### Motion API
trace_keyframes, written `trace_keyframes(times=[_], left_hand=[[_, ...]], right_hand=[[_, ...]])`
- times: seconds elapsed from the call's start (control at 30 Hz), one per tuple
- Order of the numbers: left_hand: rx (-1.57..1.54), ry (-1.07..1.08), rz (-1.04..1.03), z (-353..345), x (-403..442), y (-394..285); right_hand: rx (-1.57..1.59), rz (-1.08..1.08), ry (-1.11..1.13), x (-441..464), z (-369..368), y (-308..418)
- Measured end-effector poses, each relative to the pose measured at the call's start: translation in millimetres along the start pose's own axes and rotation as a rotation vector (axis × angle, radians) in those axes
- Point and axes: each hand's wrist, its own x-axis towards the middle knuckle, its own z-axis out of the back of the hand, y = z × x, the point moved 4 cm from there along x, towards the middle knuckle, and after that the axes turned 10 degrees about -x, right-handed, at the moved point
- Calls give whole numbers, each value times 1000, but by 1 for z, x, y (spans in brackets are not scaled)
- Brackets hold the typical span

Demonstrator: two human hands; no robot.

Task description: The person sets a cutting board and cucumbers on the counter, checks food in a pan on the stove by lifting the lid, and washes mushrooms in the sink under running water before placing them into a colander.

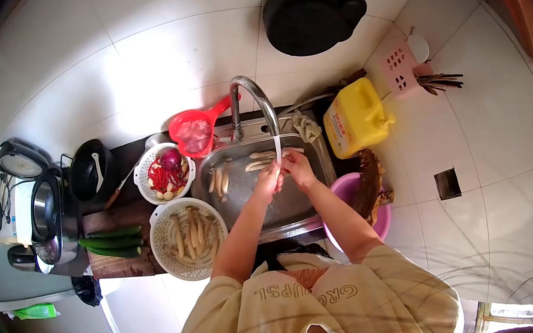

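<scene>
Under the stream from the curved faucet (252, 87), my left hand (268, 181) and my right hand (297, 166) are close together over the metal sink (244, 200). Both have their fingers curled in; whatever they hold, if anything, is hidden by the fingers and water. Long pale mushrooms (261, 165) lie at the back of the sink, just behind my hands. More mushrooms (219, 181) rest along its left side. Left of the sink, a white colander (157, 248) contains several long mushrooms.
A smaller white colander (141, 183) holds red chilies, garlic and an onion. Behind it sits a red strainer (193, 134). Cucumbers (114, 243) lie on a wooden board (102, 220). At right stand a yellow jug (356, 119) and a pink basin (385, 221).
</scene>
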Motion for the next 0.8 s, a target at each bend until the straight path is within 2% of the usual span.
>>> trace_keyframes(times=[0.03, 0.2, 0.3, 0.37, 0.43, 0.5, 0.57, 0.6, 0.67, 0.73, 0.77, 0.8], left_hand=[[-3, 15, 9, 0, -1, 3], [6, -24, 54, -2, -7, 11], [123, -41, 43, 0, -11, 3], [215, -46, 32, 3, -11, 2], [399, 72, -285, 6, -7, 2], [461, 50, -308, 15, 8, 4], [521, 33, -331, 23, 19, 5], [507, 90, -314, 21, 17, 2], [492, 148, -298, 14, 13, 0], [526, 161, -740, 6, 1, -11], [549, 157, -739, 7, 2, -10], [571, 152, -739, 9, 5, -8]], right_hand=[[-115, 60, -119, 2, 1, -4], [-261, 39, -242, -3, -3, -4], [-188, 81, -139, -15, -6, 10], [-192, 185, 58, -8, 1, 1], [-309, 198, 95, -9, 7, 8], [-427, 210, 129, -9, 6, 12], [-263, 225, 197, -9, 4, 14], [-266, 224, 195, -11, 4, 17], [9, 35, 206, -13, 0, 15], [75, -29, 121, -5, 2, 0], [142, -92, 35, 0, 6, -10], [166, -99, 41, 2, 5, -11]])
